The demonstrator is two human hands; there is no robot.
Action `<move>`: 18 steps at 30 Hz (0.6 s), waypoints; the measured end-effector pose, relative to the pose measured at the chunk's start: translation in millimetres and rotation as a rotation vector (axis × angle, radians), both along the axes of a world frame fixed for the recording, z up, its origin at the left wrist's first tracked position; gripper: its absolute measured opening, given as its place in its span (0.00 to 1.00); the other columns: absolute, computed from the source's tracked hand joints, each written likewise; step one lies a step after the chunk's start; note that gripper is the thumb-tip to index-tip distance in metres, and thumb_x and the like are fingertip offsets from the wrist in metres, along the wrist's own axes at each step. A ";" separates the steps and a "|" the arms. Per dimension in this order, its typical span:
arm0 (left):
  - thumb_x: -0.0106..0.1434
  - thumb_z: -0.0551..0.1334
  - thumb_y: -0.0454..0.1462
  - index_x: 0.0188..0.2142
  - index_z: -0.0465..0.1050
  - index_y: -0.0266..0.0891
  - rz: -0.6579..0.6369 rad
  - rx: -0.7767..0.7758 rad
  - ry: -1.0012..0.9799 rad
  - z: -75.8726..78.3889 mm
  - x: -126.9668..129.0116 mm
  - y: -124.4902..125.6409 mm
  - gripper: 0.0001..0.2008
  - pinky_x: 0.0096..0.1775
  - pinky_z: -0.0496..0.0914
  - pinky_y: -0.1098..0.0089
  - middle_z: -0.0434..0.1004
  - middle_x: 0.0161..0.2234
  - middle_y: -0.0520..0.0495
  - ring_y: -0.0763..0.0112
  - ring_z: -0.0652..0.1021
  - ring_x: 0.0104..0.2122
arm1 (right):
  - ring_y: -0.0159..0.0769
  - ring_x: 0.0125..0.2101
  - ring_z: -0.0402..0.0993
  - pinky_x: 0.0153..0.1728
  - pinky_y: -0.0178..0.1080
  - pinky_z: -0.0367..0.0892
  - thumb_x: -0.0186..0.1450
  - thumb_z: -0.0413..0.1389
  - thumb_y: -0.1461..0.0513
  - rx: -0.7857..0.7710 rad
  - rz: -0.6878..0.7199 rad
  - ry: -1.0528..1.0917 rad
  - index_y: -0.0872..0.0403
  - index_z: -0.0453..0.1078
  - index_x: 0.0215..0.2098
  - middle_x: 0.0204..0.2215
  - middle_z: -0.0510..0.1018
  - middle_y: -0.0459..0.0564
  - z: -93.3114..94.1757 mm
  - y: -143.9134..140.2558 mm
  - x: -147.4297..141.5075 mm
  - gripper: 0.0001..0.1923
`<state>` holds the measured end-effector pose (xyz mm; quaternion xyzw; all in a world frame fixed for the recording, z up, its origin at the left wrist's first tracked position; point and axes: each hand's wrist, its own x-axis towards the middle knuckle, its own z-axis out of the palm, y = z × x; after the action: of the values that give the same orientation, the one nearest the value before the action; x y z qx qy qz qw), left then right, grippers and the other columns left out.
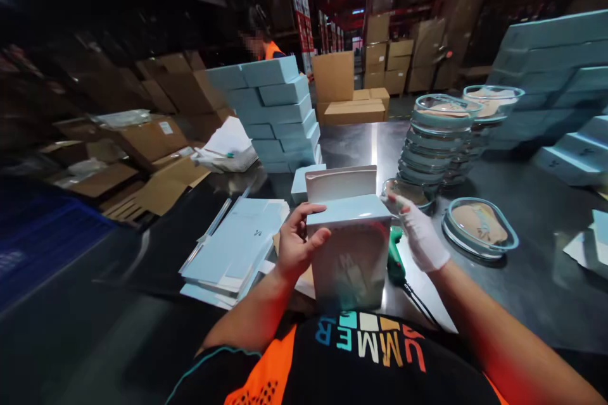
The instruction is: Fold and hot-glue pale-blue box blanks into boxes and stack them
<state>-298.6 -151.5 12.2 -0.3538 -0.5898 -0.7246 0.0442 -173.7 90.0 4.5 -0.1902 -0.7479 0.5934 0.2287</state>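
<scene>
Pale blue box [349, 247] upright, left hand [297, 243] grip, right hand [420, 237] beside

Black shirt with multicoloured lettering, orange vest, white glove on right hand [420, 237].

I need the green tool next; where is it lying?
In the head view, the green tool lies on the steel table, right of the pale blue box, under the gloved right hand.
</scene>
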 end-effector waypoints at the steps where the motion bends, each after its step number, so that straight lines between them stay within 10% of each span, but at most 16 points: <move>1: 0.57 0.79 0.59 0.45 0.84 0.41 -0.017 -0.002 0.038 -0.9 0.3 2.7 0.28 0.41 0.76 0.67 0.82 0.42 0.44 0.60 0.83 0.41 | 0.54 0.61 0.79 0.58 0.52 0.78 0.67 0.55 0.32 -0.063 0.077 0.083 0.47 0.75 0.57 0.58 0.83 0.57 12.2 -9.6 -1.3 0.35; 5: 0.60 0.77 0.59 0.44 0.82 0.41 -0.075 -0.004 0.135 -11.5 -3.1 11.0 0.27 0.48 0.78 0.62 0.80 0.54 0.39 0.54 0.83 0.50 | 0.53 0.61 0.79 0.64 0.54 0.75 0.62 0.69 0.42 -0.216 0.258 0.197 0.47 0.70 0.63 0.61 0.82 0.55 44.1 -37.3 -5.1 0.37; 11: 0.67 0.77 0.49 0.55 0.78 0.48 -0.097 0.179 0.227 -27.0 -18.1 7.9 0.22 0.58 0.77 0.57 0.85 0.50 0.44 0.57 0.85 0.54 | 0.56 0.65 0.76 0.67 0.58 0.71 0.56 0.78 0.49 0.073 0.319 0.171 0.49 0.77 0.57 0.64 0.79 0.58 23.3 -22.7 8.3 0.35; 15: 0.69 0.74 0.43 0.44 0.87 0.46 -0.150 -0.041 0.408 -1.6 -32.9 -10.9 0.06 0.61 0.77 0.48 0.86 0.47 0.41 0.47 0.84 0.59 | 0.49 0.68 0.75 0.65 0.54 0.74 0.71 0.69 0.50 0.204 0.307 0.367 0.47 0.83 0.50 0.70 0.75 0.58 12.5 -32.5 13.9 0.15; 18: 0.63 0.78 0.46 0.48 0.89 0.49 -0.170 -0.391 0.588 32.4 -35.5 -24.3 0.14 0.68 0.70 0.38 0.88 0.51 0.38 0.38 0.77 0.67 | 0.47 0.64 0.78 0.64 0.54 0.74 0.76 0.63 0.53 0.468 0.281 0.506 0.44 0.85 0.51 0.64 0.81 0.56 16.9 -52.0 6.1 0.10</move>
<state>-334.1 -175.8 44.5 -0.5968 -0.6475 -0.4666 0.0830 -167.6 38.0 21.4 0.1245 -0.8020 0.4601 0.3601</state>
